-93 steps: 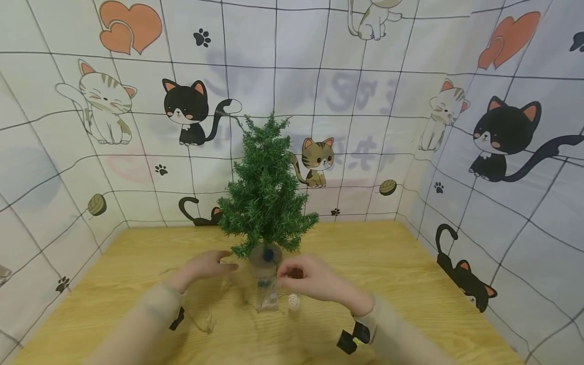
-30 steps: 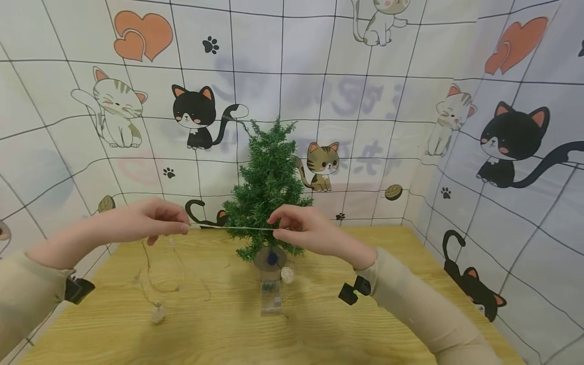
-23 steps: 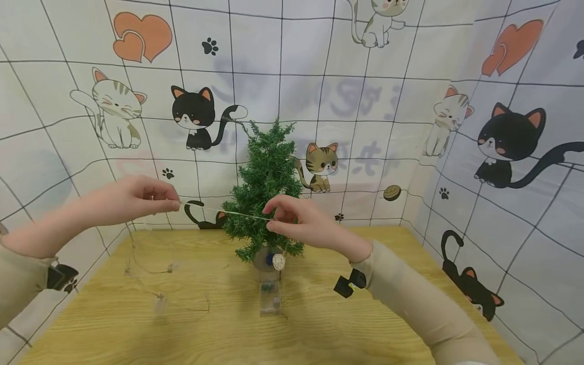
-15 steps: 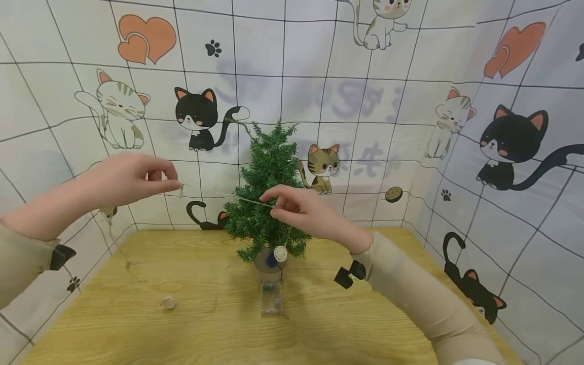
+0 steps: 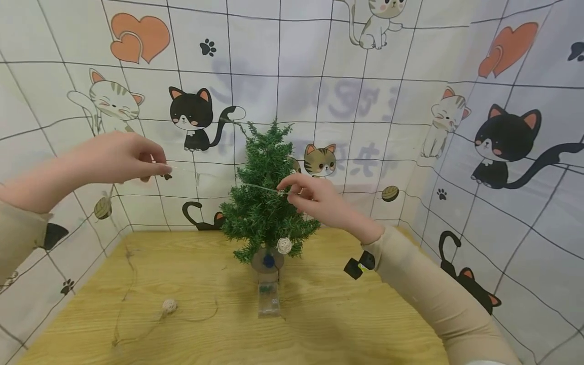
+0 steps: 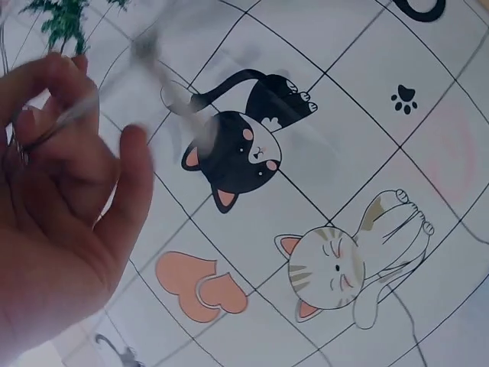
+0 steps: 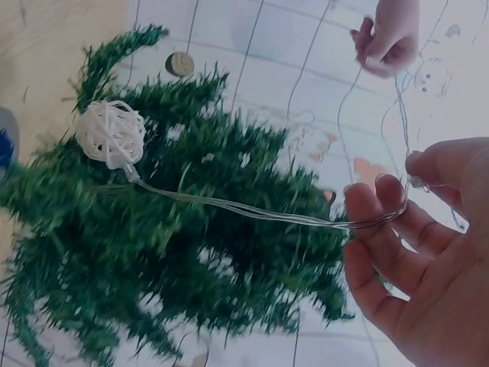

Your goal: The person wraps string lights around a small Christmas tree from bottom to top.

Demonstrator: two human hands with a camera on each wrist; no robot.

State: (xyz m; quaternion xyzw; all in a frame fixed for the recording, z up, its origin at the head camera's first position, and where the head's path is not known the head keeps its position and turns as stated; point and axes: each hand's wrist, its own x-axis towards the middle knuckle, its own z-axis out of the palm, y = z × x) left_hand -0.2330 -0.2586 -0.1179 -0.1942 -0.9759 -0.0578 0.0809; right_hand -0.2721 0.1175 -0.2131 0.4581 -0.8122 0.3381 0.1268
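My left hand (image 5: 130, 158), raised at the left, pinches the thin clear wire of a string of ball lights. The wire stretches slackly across to my right hand (image 5: 317, 198), whose thumb and fingers pinch it in front of the small green artificial Christmas tree (image 5: 264, 208). From the right hand hangs a white woven ball light (image 5: 284, 246), close before the lower branches; the right wrist view shows its wire (image 7: 267, 218) running over the fingers. Another woven ball light (image 5: 169, 306) lies on the table at the left, its wire trailing beside it.
The tree stands on a round base (image 5: 260, 263) near the back of the wooden table (image 5: 347, 314). In front of the base lies a clear plastic box (image 5: 269, 301) with small green bits inside. A cat-print cloth (image 5: 356, 66) hangs behind and at both sides.
Both hands have risen from low by the tree's base, the left also moving outward left, drawing the wire between them. One ball light has lifted off the table; the wire at the left has shifted.
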